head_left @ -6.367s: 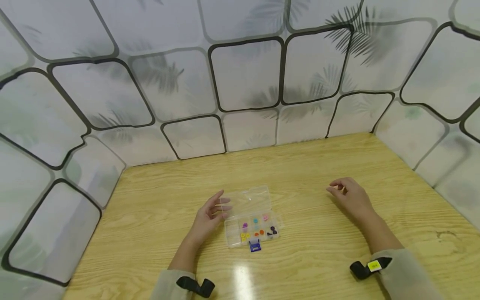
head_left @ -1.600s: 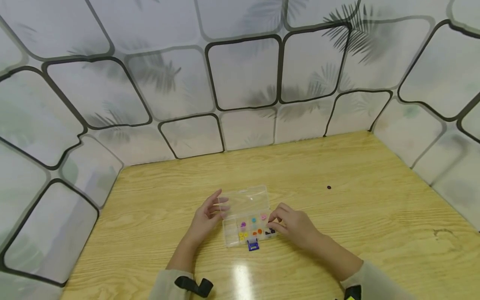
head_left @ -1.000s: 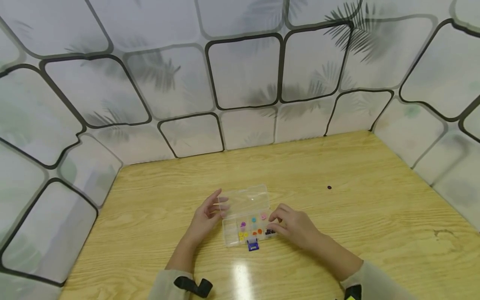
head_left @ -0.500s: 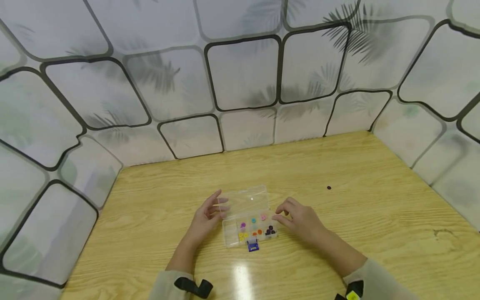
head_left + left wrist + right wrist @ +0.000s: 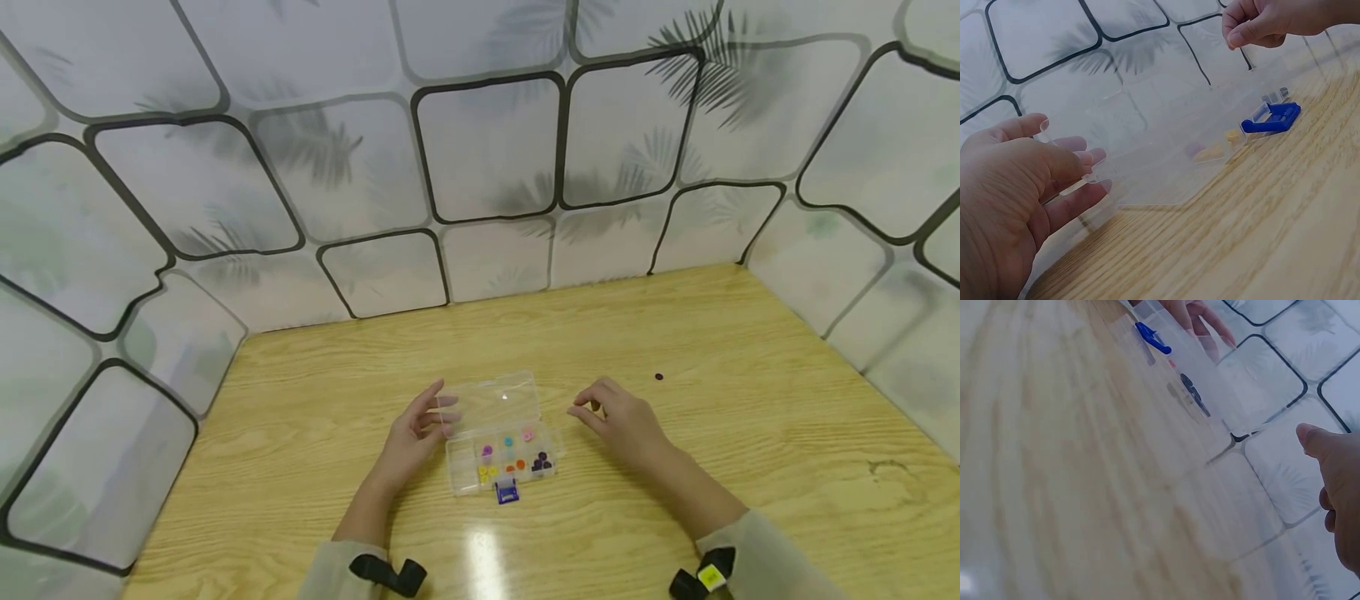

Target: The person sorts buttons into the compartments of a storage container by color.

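A clear plastic compartment box [image 5: 462, 468] stands with its transparent lid [image 5: 491, 402] raised. My left hand [image 5: 411, 437] grips the lid's left edge, with fingers behind the plastic in the left wrist view. Small round button-like pieces lie sorted by colour: yellow [image 5: 483, 472], orange [image 5: 521, 464], purple [image 5: 487, 450], blue [image 5: 508, 441], pink [image 5: 528, 435] and dark pieces [image 5: 542, 457]. My right hand [image 5: 626, 421] hovers right of the box, thumb and forefinger tips close together; whether they hold something small cannot be made out. A single dark button [image 5: 659, 377] lies beyond it.
The box's blue latch [image 5: 507, 493] hangs open at its front edge. A wood-grain table [image 5: 337, 358] lies under everything. Patterned wall covering [image 5: 495, 150] rises at the back and both sides. Each wrist wears a black camera mount [image 5: 390, 575].
From the far right my right hand went to the dark pieces' compartment, then drew back up and right. A dark button now shows on the table where it had been. The left hand stayed.
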The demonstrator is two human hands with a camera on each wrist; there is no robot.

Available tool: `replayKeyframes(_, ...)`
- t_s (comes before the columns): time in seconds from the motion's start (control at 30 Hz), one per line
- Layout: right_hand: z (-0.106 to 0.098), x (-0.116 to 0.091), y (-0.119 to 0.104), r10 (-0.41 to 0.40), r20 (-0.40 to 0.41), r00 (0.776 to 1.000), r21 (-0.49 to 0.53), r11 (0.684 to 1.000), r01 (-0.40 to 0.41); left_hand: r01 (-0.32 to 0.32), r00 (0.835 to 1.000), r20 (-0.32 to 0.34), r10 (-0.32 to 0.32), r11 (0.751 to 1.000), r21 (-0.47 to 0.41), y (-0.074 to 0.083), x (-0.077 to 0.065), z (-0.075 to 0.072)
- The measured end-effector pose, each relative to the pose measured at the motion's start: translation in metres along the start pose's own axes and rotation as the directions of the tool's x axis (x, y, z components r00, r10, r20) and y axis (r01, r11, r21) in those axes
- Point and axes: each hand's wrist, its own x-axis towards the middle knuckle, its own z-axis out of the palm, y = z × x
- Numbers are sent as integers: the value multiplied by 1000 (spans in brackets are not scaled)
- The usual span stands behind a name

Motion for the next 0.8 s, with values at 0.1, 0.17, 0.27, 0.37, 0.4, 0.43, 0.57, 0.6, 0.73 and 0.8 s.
replayKeyframes(0.1,-2,1,4,39,8,999,-10,999,-39,3,1000,-3,-3,1000,1,1,0,0)
replayKeyframes(0.17,-4,1,7,64,21,998,-15,998,-64,5,1000,-4,-5,1000,0,1,0,0)
replayKeyframes(0.27,-7,2,11,120,49,992,-6,993,-120,9,1000,-4,-9,1000,-6,1,0,0)
replayKeyframes(0.37,-9,1,17,175,61,983,3,984,-175,17,1000,-2,-17,1000,-11,0,0,0)
replayKeyframes(0.4,-10,0,19,184,54,982,9,983,-185,20,1000,-2,-20,1000,-10,0,0,0)
replayKeyframes(0.43,-10,0,22,189,42,981,10,982,-189,23,1000,-2,-23,1000,-9,0,0,0)
replayKeyframes(0.57,-10,-2,32,209,9,978,21,978,-209,19,1000,0,-19,1000,-2,0,0,-1)
replayKeyframes(0.6,-10,-2,35,213,3,977,23,977,-213,15,1000,-2,-15,1000,-3,0,0,-1)
replayKeyframes(0.73,-13,-3,45,242,-2,970,11,970,-242,8,1000,-6,-8,1000,-3,-1,0,-1)
replayKeyframes(0.8,-14,-5,50,258,-15,966,2,966,-258,15,1000,-8,-15,1000,0,0,0,0)
